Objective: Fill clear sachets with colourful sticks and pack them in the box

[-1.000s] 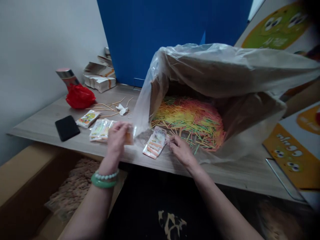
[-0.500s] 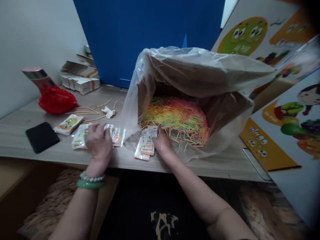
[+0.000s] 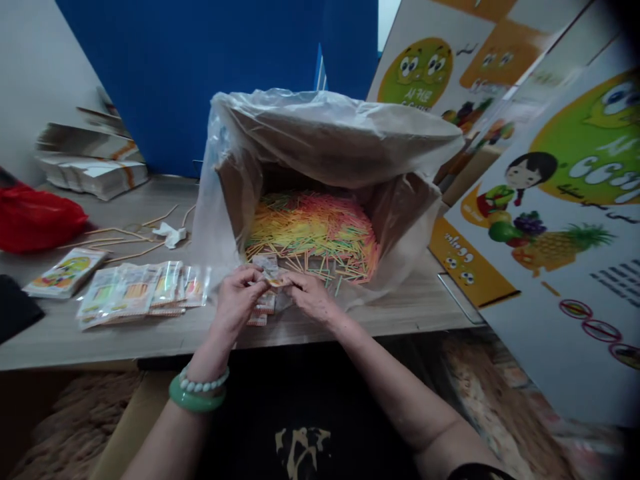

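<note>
Between my two hands a small printed packet (image 3: 276, 282) is pinched at both ends. My left hand (image 3: 239, 293) holds its left end and my right hand (image 3: 307, 293) its right end. Below and behind it lies a small stack of similar packets (image 3: 264, 305), partly covered by my hands. Just beyond stands a carton lined with a clear plastic bag (image 3: 220, 220), its open side toward me. Inside is a heap of thin coloured sticks (image 3: 320, 227) in yellow, green, orange and pink. Left of my hands, clear packets with coloured sticks inside (image 3: 135, 291) lie overlapped in a row.
A printed card pack (image 3: 67, 272), a dark flat object (image 3: 17, 309), loose rubber bands (image 3: 120, 239) and a red plastic bag (image 3: 40, 217) lie to the left. Stacked folded cartons (image 3: 93, 167) are behind. Large printed boxes (image 3: 540, 253) stand on the right.
My left hand has moved right, from the row of filled packets to my right hand. Both now hold one packet off the stack. The view has turned to the right.
</note>
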The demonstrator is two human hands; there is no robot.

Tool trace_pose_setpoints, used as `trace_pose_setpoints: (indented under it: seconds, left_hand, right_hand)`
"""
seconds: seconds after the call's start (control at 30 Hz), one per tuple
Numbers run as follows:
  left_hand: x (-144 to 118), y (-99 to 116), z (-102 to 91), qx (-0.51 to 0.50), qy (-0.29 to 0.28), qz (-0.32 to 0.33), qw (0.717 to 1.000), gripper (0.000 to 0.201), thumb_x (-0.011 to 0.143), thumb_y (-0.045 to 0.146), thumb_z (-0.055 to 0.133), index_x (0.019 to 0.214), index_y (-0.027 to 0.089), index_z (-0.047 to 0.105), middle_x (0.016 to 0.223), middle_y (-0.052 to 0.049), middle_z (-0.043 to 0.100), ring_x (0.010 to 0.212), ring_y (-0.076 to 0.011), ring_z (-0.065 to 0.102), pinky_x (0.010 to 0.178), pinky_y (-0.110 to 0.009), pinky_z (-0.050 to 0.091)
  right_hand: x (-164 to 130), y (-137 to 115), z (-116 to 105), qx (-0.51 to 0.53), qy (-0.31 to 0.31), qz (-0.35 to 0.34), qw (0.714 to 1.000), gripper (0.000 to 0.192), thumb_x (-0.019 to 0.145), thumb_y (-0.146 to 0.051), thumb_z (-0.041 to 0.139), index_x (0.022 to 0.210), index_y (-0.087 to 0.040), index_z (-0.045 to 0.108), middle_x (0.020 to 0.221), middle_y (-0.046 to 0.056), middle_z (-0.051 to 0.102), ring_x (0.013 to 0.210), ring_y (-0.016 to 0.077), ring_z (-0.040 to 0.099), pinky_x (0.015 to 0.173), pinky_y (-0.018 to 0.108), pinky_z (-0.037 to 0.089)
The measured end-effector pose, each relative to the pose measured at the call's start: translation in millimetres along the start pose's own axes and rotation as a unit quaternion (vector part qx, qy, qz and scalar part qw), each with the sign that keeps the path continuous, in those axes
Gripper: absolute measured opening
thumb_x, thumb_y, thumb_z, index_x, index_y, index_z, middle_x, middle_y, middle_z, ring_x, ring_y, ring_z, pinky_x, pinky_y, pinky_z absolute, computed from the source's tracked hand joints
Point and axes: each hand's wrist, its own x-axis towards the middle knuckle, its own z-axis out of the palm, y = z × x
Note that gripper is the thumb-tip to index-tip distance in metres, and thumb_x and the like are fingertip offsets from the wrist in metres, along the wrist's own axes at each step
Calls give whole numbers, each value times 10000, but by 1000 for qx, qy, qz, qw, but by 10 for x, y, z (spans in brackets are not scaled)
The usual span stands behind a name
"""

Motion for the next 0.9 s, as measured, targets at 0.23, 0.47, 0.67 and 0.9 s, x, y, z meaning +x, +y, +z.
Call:
trace_pose_setpoints:
  seconds: [0.23, 0.47, 0.67, 0.9]
  left_hand:
    - [-421, 89, 264, 82, -91, 78, 989, 198, 730, 167, 563, 560, 204, 468, 645, -7, 618, 658, -166, 590, 634, -285, 482]
    - [-433, -117, 529, 154, -219, 185, 946, 198, 712, 60, 533, 585, 199, 472, 1363, -130, 621, 1307, -276, 530, 1094, -495, 396]
    - [-330, -237, 377, 80, -203, 63, 974, 155, 711, 131, 583, 585, 192, 517, 1371, -162, 608, 1349, -297, 493, 1085, -498, 405]
    - [-425, -258, 353, 169, -227, 145, 948, 159, 713, 79, 548, 590, 180, 533, 1481, -171, 498, 1430, -319, 381, 1136, -530, 337]
  right_hand:
    - [-726, 375, -734, -271, -81, -29, 959, 555, 732, -30, 467, 1240, -197, 614, 1251, 94, 620, 1189, 248, 498, 1026, 406, 385]
    - [-854, 660, -744, -397, -43, -17, 916, 323, 826, -60, 474, 1060, -167, 670, 1320, 127, 587, 1342, 302, 385, 1147, 519, 229]
    - [-466, 660, -886, -186, 242, 25, 952, 220, 890, -180, 417, 911, -193, 635, 941, 77, 678, 950, 220, 597, 915, 365, 442]
    - [-719, 610, -997, -77, 134, 35, 987, 164, 843, -211, 456, 834, -208, 620, 777, 19, 639, 762, 176, 583, 736, 285, 438]
